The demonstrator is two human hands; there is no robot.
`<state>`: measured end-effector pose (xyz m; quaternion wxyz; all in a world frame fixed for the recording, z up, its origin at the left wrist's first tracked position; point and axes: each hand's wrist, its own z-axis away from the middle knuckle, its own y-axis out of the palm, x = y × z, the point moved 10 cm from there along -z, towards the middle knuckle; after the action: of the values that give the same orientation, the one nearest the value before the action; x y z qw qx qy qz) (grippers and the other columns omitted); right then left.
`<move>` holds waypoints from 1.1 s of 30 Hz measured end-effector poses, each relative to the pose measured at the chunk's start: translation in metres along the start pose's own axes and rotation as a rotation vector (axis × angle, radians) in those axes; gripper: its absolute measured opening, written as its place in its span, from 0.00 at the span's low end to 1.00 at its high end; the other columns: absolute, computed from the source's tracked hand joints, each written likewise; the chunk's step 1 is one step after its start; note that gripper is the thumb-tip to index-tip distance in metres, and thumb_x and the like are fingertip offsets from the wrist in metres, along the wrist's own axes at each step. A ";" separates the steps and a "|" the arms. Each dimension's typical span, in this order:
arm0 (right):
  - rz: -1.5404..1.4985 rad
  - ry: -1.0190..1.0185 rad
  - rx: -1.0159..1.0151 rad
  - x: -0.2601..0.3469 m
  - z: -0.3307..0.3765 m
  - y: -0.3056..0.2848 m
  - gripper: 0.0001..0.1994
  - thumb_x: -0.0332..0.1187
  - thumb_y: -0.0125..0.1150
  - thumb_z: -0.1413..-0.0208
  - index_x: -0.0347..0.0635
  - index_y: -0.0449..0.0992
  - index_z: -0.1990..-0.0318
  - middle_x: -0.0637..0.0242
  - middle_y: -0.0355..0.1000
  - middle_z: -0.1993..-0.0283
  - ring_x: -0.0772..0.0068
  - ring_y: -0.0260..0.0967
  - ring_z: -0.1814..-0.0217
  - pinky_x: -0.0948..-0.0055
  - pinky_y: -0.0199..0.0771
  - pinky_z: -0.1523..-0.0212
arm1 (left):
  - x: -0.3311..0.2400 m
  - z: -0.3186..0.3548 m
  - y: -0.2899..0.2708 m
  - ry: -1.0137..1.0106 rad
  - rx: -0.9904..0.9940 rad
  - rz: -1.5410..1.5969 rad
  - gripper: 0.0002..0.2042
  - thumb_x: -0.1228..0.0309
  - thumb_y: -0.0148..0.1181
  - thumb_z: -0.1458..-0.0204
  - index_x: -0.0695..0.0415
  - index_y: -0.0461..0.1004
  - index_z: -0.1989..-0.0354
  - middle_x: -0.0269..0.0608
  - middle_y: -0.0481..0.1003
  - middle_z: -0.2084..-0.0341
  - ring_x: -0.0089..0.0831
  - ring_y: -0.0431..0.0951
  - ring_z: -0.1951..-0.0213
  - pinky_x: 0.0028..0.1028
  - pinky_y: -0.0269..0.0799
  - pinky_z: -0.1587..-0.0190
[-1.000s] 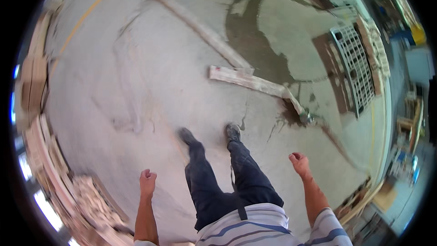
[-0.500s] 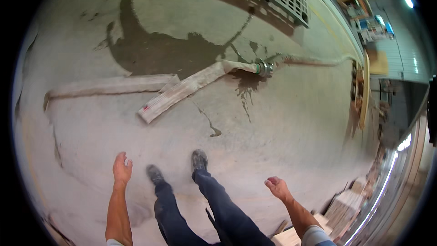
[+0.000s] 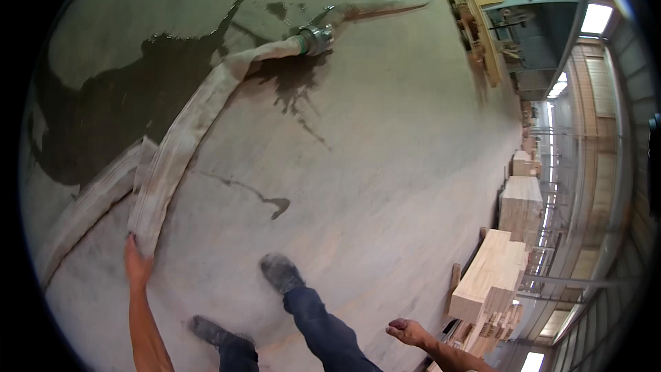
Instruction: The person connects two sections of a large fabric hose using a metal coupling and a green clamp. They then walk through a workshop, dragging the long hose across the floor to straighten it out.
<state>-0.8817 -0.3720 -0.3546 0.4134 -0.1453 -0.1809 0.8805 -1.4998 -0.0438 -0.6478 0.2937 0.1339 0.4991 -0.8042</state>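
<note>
A flat, whitish canvas hose [image 3: 189, 124] lies folded on the concrete floor, with a round metal coupling [image 3: 317, 39] at its far end. My left hand [image 3: 138, 266] is at the hose's near fold, fingers stretched toward it and thumb apart. The fingertips overlap the fold in view; whether they touch it I cannot tell. My right hand [image 3: 407, 332] hangs off to the right, away from the hose, its fingers curled and nothing visible in them.
A dark wet patch [image 3: 103, 103] spreads beside the hose. Another hose length [image 3: 396, 7] runs from the coupling toward wooden pallets [image 3: 482, 34]. Stacked pale timber [image 3: 487, 272] stands on the right. My shoe [image 3: 281, 273] is on the floor between my hands.
My view has turned right and come closer to the hose. My left hand has moved from bare floor to the hose's near fold. My right hand stays curled, and my feet have stepped.
</note>
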 end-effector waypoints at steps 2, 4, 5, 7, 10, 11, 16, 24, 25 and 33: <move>-0.091 0.000 0.036 0.008 -0.010 0.021 0.24 0.48 0.54 0.49 0.34 0.70 0.55 0.54 0.72 0.58 0.63 0.69 0.54 0.72 0.67 0.53 | -0.008 0.006 -0.003 -0.004 -0.069 -0.121 0.35 0.78 0.63 0.67 0.62 0.57 0.45 0.51 0.64 0.49 0.45 0.62 0.47 0.36 0.56 0.44; -0.136 0.012 0.030 0.042 -0.018 0.022 0.23 0.46 0.55 0.48 0.34 0.70 0.54 0.54 0.72 0.57 0.64 0.69 0.54 0.72 0.67 0.52 | -0.025 0.003 -0.010 -0.058 -0.067 -0.204 0.34 0.76 0.66 0.69 0.59 0.60 0.47 0.48 0.66 0.53 0.44 0.64 0.49 0.36 0.59 0.47; -0.081 -0.037 0.021 0.075 -0.019 0.016 0.22 0.43 0.56 0.48 0.32 0.70 0.54 0.56 0.72 0.59 0.68 0.69 0.56 0.74 0.67 0.54 | -0.030 0.000 -0.016 -0.100 -0.039 -0.261 0.34 0.74 0.67 0.70 0.58 0.61 0.48 0.47 0.67 0.54 0.44 0.64 0.50 0.36 0.60 0.48; -0.233 -0.123 0.062 0.112 -0.040 0.020 0.22 0.42 0.57 0.49 0.32 0.69 0.53 0.55 0.72 0.58 0.68 0.69 0.55 0.74 0.67 0.53 | -0.014 0.006 -0.021 0.059 -0.135 -0.306 0.33 0.70 0.68 0.71 0.57 0.62 0.50 0.47 0.67 0.56 0.43 0.66 0.52 0.36 0.61 0.49; -0.281 -0.234 0.063 0.181 -0.052 0.021 0.22 0.40 0.58 0.49 0.29 0.68 0.53 0.55 0.72 0.60 0.71 0.69 0.56 0.75 0.67 0.54 | -0.010 0.013 0.001 -0.138 0.053 -0.098 0.30 0.67 0.67 0.70 0.59 0.64 0.53 0.49 0.67 0.55 0.46 0.66 0.52 0.38 0.61 0.49; -0.290 -0.277 0.073 0.211 -0.055 0.024 0.22 0.40 0.57 0.49 0.29 0.68 0.53 0.55 0.72 0.60 0.70 0.69 0.56 0.75 0.67 0.54 | 0.000 0.019 0.010 -0.126 -0.027 0.016 0.28 0.66 0.66 0.68 0.60 0.65 0.54 0.49 0.67 0.55 0.47 0.66 0.52 0.38 0.61 0.49; -0.243 -0.424 0.175 0.352 -0.071 0.073 0.23 0.40 0.56 0.48 0.29 0.67 0.52 0.53 0.71 0.57 0.67 0.68 0.53 0.74 0.65 0.52 | -0.032 0.047 0.064 -0.272 0.309 0.118 0.19 0.59 0.60 0.61 0.59 0.67 0.65 0.51 0.73 0.71 0.49 0.72 0.64 0.40 0.67 0.61; -0.416 -0.340 -0.033 0.416 -0.153 0.132 0.33 0.49 0.57 0.54 0.26 0.63 0.50 0.49 0.70 0.58 0.62 0.69 0.56 0.70 0.67 0.55 | -0.180 0.111 0.082 -0.083 0.240 0.528 0.13 0.64 0.57 0.54 0.60 0.64 0.71 0.46 0.71 0.79 0.43 0.72 0.75 0.36 0.66 0.71; -0.385 -0.329 0.040 0.409 -0.167 0.137 0.32 0.49 0.56 0.53 0.26 0.64 0.51 0.49 0.71 0.61 0.61 0.71 0.58 0.69 0.68 0.57 | -0.189 0.114 0.084 -0.080 0.258 0.555 0.13 0.64 0.57 0.54 0.60 0.64 0.71 0.45 0.71 0.80 0.42 0.72 0.75 0.37 0.66 0.71; -0.071 -0.528 -0.116 0.376 -0.165 0.089 0.13 0.36 0.44 0.49 0.35 0.69 0.66 0.46 0.70 0.73 0.42 0.67 0.67 0.56 0.67 0.65 | -0.174 -0.001 -0.036 0.195 -0.204 -0.234 0.35 0.71 0.57 0.60 0.57 0.51 0.40 0.51 0.52 0.42 0.48 0.52 0.41 0.45 0.47 0.41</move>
<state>-1.1072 -0.0983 -0.5808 0.3738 0.0723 -0.3375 0.8609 -1.3837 0.0279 -0.5333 0.1602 0.1218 0.6165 -0.7612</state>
